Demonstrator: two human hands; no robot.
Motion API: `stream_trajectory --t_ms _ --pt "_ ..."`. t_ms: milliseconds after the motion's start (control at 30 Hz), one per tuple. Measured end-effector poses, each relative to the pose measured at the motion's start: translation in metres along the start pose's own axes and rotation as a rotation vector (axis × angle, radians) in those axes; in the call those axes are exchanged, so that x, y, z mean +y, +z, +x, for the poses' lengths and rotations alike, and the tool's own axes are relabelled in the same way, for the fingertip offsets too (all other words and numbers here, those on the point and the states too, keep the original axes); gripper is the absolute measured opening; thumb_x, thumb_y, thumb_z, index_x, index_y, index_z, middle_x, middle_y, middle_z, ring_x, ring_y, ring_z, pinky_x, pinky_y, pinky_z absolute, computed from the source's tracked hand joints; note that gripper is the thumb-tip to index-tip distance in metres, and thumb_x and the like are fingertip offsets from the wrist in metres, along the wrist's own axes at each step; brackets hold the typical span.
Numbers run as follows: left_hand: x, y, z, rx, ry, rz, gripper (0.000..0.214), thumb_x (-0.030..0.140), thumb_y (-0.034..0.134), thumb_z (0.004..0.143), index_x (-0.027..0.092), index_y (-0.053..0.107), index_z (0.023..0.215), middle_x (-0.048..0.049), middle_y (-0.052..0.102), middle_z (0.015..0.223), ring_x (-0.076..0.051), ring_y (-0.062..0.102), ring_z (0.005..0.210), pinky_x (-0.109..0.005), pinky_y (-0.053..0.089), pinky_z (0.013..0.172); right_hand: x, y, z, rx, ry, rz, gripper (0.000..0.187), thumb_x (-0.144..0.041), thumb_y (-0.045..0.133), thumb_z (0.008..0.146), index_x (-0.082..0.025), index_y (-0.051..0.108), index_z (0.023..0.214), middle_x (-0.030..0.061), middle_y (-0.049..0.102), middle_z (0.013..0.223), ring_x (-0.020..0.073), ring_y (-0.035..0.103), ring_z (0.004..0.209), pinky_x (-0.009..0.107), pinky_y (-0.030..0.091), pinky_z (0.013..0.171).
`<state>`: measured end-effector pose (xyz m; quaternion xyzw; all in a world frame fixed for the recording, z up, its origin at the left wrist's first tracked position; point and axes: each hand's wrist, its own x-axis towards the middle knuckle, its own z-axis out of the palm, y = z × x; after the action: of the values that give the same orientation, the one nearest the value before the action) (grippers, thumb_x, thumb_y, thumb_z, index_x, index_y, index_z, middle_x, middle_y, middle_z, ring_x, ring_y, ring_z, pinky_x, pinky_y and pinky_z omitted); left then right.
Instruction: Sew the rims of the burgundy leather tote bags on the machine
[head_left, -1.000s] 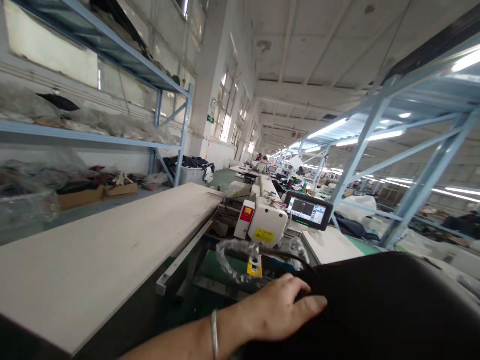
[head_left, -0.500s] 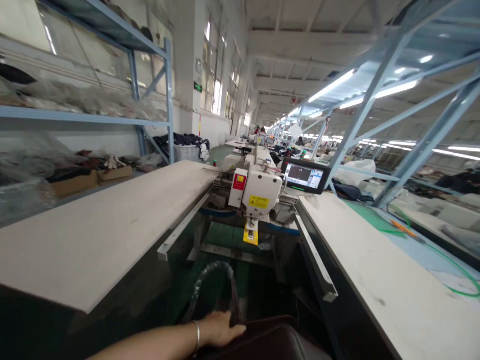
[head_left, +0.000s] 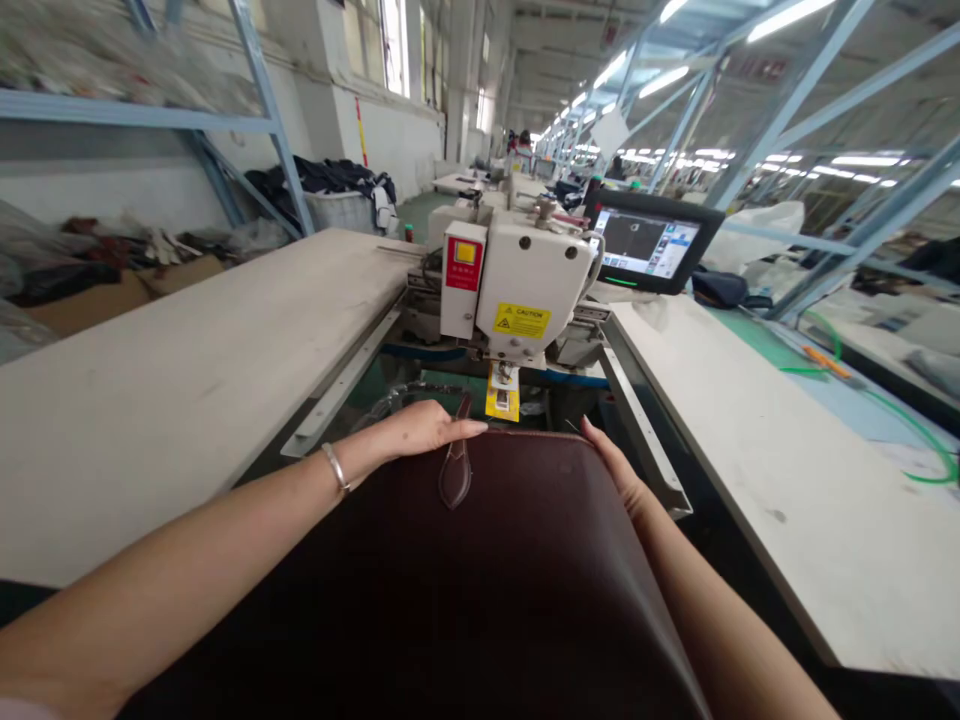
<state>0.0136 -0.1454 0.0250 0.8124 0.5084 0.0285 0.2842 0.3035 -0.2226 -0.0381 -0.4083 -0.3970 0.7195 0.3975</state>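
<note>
A large dark brown leather bag (head_left: 525, 540) fills the lower middle of the view, its top edge toward the sewing machine. My left hand (head_left: 427, 428) grips that edge beside a stitched handle tab (head_left: 455, 475), thumb on the near face and fingers hidden behind. At the top right corner my right hand (head_left: 611, 462) holds the bag, its thumb along the edge and its other fingers out of sight. A handle in clear wrapping (head_left: 397, 398) arches behind my left hand. Just past the bag stands the white sewing machine head (head_left: 534, 285), with a yellow plate (head_left: 502, 400) under its needle area.
White table panels flank the machine, one on the left (head_left: 195, 360) and one on the right (head_left: 757, 480). Metal rails (head_left: 349, 375) border the gap between them. A control screen (head_left: 649, 240) stands right of the machine head. Blue shelving (head_left: 135, 110) rises at the left.
The bag has come up into view, its top edge now just before the machine. My right hand has appeared on its right corner; my left hand has risen with it. The view has moved closer and tilted down.
</note>
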Motion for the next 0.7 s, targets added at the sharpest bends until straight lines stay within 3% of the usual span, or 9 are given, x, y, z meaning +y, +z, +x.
stream_trajectory --t_ms 200,267,367,567,700 --pt "-0.013 -0.016 0.012 -0.037 0.002 0.077 0.077 0.092 0.032 0.072 0.020 0.035 0.046 0.0009 0.028 0.049 -0.012 0.030 0.046 -0.029 0.018 0.048 -0.014 -0.011 0.031 -0.050 0.168 0.009 0.050 -0.058 0.079 0.064 -0.016 0.070 0.088 0.0075 0.072 0.076 0.0216 0.066 0.064 0.035 0.055 0.069" --pt "-0.022 -0.016 0.021 -0.041 0.004 0.095 0.076 0.091 0.030 0.073 0.020 0.036 0.046 0.0007 0.030 0.049 -0.012 0.032 0.047 -0.029 0.019 0.048 -0.021 -0.010 0.042 -0.082 0.086 -0.102 0.040 -0.052 0.082 0.065 -0.017 0.065 0.077 0.0013 0.065 0.069 0.0152 0.059 0.059 0.028 0.050 0.063" --pt "-0.031 -0.018 0.034 -0.038 -0.007 0.117 0.076 0.091 0.029 0.071 0.020 0.039 0.046 0.0002 0.032 0.049 -0.013 0.033 0.047 -0.029 0.019 0.049 -0.036 -0.011 0.058 -0.114 -0.143 -0.345 0.039 -0.041 0.085 0.065 -0.017 0.054 0.063 -0.0010 0.061 0.081 0.0119 0.054 0.071 0.024 0.043 0.067" --pt "-0.036 -0.036 0.059 -0.039 0.030 0.099 0.073 0.088 0.038 0.072 0.020 0.040 0.044 0.0007 0.032 0.049 -0.012 0.030 0.047 -0.029 0.018 0.051 -0.060 -0.035 0.082 -0.141 -0.085 -0.544 0.043 -0.049 0.082 0.070 -0.017 0.054 0.069 -0.0048 0.047 0.065 0.0099 0.042 0.064 0.024 0.032 0.062" --pt "-0.050 -0.043 0.079 -0.067 0.030 0.060 0.069 0.085 0.041 0.072 0.020 0.044 0.047 -0.0001 0.038 0.051 -0.014 0.035 0.050 -0.029 0.023 0.052 -0.063 -0.046 0.094 -0.097 -0.120 -0.516 0.037 -0.047 0.081 0.073 -0.017 0.059 0.079 -0.0022 0.053 0.076 0.0118 0.048 0.072 0.024 0.039 0.063"
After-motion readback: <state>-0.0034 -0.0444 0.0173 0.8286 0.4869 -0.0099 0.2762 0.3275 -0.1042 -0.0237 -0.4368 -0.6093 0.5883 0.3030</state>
